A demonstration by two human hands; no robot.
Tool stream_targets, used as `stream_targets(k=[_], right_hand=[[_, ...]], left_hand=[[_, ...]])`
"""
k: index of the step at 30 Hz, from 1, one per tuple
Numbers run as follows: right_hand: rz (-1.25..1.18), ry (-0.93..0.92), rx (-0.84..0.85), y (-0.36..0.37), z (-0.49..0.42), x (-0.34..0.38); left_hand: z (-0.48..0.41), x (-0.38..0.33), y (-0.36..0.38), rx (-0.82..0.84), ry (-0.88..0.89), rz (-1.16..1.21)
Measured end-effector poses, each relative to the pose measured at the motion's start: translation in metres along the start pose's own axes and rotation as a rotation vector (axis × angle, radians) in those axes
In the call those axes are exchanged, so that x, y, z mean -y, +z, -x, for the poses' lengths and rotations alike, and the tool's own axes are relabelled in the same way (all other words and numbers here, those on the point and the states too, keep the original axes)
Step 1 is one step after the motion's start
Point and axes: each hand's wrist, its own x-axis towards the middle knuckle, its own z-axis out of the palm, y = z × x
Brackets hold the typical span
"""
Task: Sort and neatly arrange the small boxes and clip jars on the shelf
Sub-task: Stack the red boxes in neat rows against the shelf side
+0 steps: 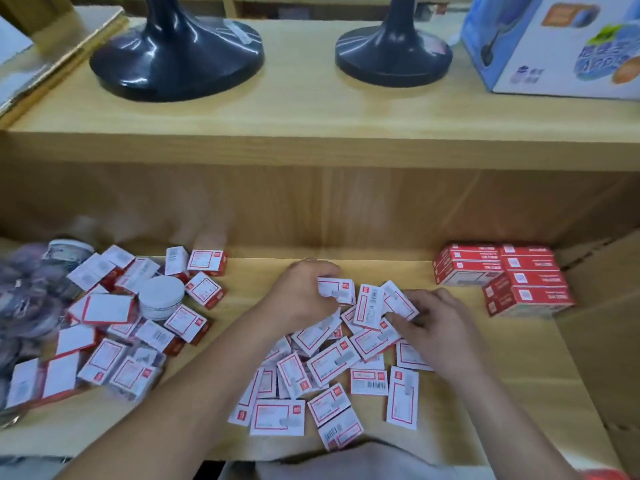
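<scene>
– Both forearms stretch in from the near edge. The left hand (304, 296) has its fingers curled round one small white-and-red box (337, 289), held at the far end of the middle heap (332, 368).
– And the right hand (429, 323)?
– Fingers bent down, pinching a second small box (398, 301) just beside the first, both over the heap.
– So it's gathering, by my reading. What makes this step go well?
– Turn every box the same face up and square a few edge to edge in the palm before carrying them. Then lay them in a straight row on the bare shelf board (263, 271). The stacked red cartons (502, 275) at the right show the standard. Snatch too many and they'd likely slide apart.
– Much left?
– Plenty, I'd judge. There's a left heap (114, 341) of the same boxes lying crooked around a white-lidded jar (161, 296), well apart from both hands. More jars sit at the far left, too blurred to count.
</scene>
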Motion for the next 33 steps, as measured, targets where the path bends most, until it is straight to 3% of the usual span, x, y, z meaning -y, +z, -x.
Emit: stream_targets(k=[8, 11, 14, 20, 27, 33], right_hand=[[-0.458, 0.124, 0.052, -0.013, 0.002, -0.021], [-0.573, 0.092, 0.031, -0.021, 0.006, -0.027], [-0.642, 0.077, -0.020, -0.025, 0.013, -0.037], [-0.685, 0.004, -0.184, -0.044, 0.031, -0.044], [-0.730, -0.001, -0.165, -0.060, 0.027, -0.046], [-0.427, -0.235, -0.112, -0.064, 0.016, -0.044]], left_hand=[[0.010, -0.002, 0.003, -0.193, 0.104, -0.191], [0.021, -0.018, 0.012, -0.202, 0.151, -0.058], [0.032, -0.038, 0.034, -0.051, 0.123, 0.232], [0.040, -0.047, 0.057, -0.013, 0.126, 0.337], [0.039, -0.053, 0.063, 0.014, 0.143, 0.191], [0.033, -0.065, 0.071, -0.009, 0.383, -0.003]])
